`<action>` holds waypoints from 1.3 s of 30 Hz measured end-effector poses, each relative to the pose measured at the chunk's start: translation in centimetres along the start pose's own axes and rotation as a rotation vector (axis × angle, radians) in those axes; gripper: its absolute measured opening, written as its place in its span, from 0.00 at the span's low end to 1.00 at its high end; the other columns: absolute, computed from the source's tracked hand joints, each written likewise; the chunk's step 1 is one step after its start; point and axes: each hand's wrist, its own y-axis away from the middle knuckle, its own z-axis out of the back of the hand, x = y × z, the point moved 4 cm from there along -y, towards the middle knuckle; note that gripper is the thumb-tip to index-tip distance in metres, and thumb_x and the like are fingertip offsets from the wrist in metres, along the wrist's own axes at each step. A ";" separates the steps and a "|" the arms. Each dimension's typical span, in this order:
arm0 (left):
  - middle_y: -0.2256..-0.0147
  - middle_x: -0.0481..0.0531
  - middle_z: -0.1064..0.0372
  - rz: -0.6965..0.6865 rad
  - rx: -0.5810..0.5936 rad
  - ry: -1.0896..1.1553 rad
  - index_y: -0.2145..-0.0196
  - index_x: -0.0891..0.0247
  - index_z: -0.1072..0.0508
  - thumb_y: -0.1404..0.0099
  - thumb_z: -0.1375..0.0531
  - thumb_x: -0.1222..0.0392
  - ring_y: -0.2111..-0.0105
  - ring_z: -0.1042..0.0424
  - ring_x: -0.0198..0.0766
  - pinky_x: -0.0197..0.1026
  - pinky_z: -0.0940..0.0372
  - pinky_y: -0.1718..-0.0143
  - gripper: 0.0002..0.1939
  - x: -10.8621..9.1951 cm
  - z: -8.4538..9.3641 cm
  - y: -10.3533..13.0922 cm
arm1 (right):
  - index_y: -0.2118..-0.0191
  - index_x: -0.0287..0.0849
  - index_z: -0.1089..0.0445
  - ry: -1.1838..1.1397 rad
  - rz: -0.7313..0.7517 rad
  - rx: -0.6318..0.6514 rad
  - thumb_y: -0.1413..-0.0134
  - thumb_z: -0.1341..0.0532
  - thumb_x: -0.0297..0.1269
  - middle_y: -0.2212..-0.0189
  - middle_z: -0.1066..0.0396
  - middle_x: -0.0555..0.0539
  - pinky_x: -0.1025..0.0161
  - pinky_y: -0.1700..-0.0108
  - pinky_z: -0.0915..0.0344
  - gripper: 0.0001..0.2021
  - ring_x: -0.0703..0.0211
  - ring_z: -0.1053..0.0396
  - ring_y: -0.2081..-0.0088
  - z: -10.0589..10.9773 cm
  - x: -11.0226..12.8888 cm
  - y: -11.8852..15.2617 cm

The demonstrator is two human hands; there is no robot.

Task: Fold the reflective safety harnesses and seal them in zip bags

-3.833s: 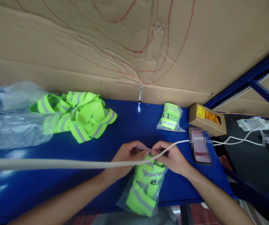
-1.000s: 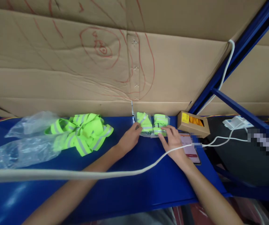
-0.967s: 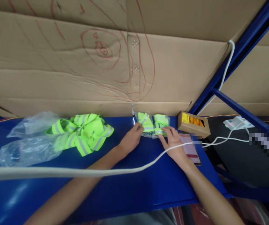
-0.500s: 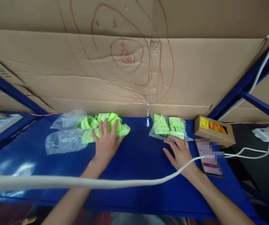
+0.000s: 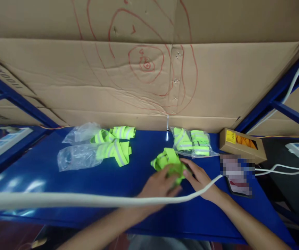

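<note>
A neon-yellow reflective strap, bunched up with a grey stripe, is between my two hands over the middle of the blue shelf. My left hand, slightly blurred, has its fingers curled around the lower side of it. From the right, my right hand pinches the strap's edge with thumb and fingers. More loose reflective straps lie to the left, beside two clear plastic bags. Behind my right hand is a clear bag of folded straps.
A white cable runs across the view in front of my hands. At the right are a phone and a cardboard box with orange contents. A marked cardboard panel closes off the back, between blue frame posts.
My left hand has moved right from the pile, bringing one strap bundle with it. My right hand has left the bagged straps' edge and closed on the bundle.
</note>
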 end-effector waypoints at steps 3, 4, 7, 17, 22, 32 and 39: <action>0.36 0.69 0.38 -0.231 0.157 0.163 0.33 0.56 0.37 0.33 0.41 0.36 0.49 0.24 0.56 0.49 0.26 0.54 0.37 -3.0 -0.5 0.3 | 0.33 0.45 0.43 -0.147 -0.052 0.039 0.34 0.40 0.49 0.39 0.33 0.38 0.46 0.38 0.35 0.29 0.46 0.33 0.39 0.3 -0.4 0.0; 0.37 0.67 0.37 -0.258 0.157 0.175 0.33 0.56 0.38 0.31 0.43 0.38 0.47 0.25 0.55 0.49 0.27 0.52 0.35 -2.8 -0.2 0.2 | 0.34 0.46 0.42 -0.170 -0.047 0.061 0.35 0.38 0.49 0.39 0.33 0.38 0.47 0.37 0.35 0.29 0.46 0.33 0.39 0.6 -0.4 0.0; 0.41 0.65 0.32 -0.252 0.046 0.122 0.37 0.60 0.33 0.26 0.47 0.47 0.42 0.30 0.52 0.50 0.32 0.45 0.25 0.2 1.1 -0.6 | 0.38 0.47 0.37 -0.179 -0.008 0.086 0.37 0.36 0.47 0.40 0.32 0.40 0.48 0.37 0.36 0.25 0.46 0.33 0.39 1.2 -0.2 0.0; 0.36 0.63 0.40 -0.020 0.256 0.136 0.32 0.61 0.42 0.37 0.33 0.47 0.37 0.39 0.56 0.56 0.40 0.39 0.40 6.1 -0.6 -0.9 | 0.52 0.45 0.29 -0.389 -0.217 0.067 0.37 0.37 0.46 0.50 0.29 0.45 0.57 0.48 0.30 0.14 0.54 0.28 0.51 0.2 -0.9 -0.6; 0.43 0.61 0.31 -0.007 0.168 0.221 0.38 0.62 0.35 0.38 0.36 0.63 0.42 0.33 0.55 0.60 0.41 0.39 0.30 4.8 -0.4 -0.7 | 0.52 0.43 0.30 -0.785 -0.438 0.156 0.41 0.34 0.51 0.61 0.28 0.48 0.63 0.65 0.29 0.19 0.63 0.29 0.69 -0.9 -0.9 -0.1; 0.47 0.59 0.25 0.445 0.309 1.526 0.41 0.60 0.28 0.40 0.31 0.42 0.44 0.27 0.56 0.56 0.32 0.41 0.33 4.2 -0.5 -0.5 | 0.36 0.52 0.37 -0.117 -0.088 -0.173 0.47 0.29 0.50 0.43 0.36 0.38 0.53 0.53 0.27 0.34 0.46 0.30 0.49 1.4 1.4 0.6; 0.49 0.59 0.23 0.644 0.367 1.626 0.46 0.62 0.25 0.49 0.25 0.43 0.46 0.26 0.59 0.58 0.32 0.42 0.37 4.4 -1.0 0.3 | 0.27 0.53 0.54 -0.242 -0.023 0.211 0.50 0.27 0.48 0.34 0.41 0.37 0.50 0.41 0.33 0.50 0.44 0.33 0.39 -0.7 2.2 0.9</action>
